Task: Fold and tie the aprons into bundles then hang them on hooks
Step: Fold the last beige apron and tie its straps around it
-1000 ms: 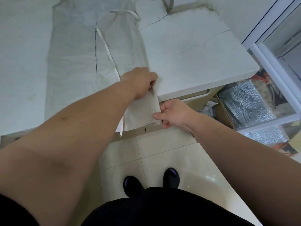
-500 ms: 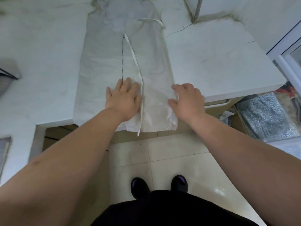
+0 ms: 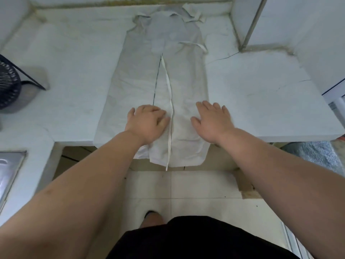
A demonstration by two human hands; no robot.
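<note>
Off the hem corner now, both your hands lie flat on the apron (image 3: pixel 143 77): left hand (image 3: pixel 147 124) just left of the white tie strap (image 3: pixel 169 94), right hand (image 3: pixel 212 122) on the right panel, fingers loose, pressing, gripping nothing. Apron's folded narrow on the table (image 3: pixel 74 75), long axis running straight away from you, bib end by the far wall, hem drooping over the near edge

Long pale-grey cloth apron (image 3: pixel 162 81) lies lengthwise on white cracked stone counter (image 3: pixel 261 101), near end hanging over front edge. Thin white tie strap (image 3: pixel 169 101) runs down its ctr. On apron, left hand (image 3: pixel 147 122) rests just L of strap, right hand (image 3: pixel 212 120) just R. Black wire fan (image 3: pixel 9 85) sits far L on counter.
</note>
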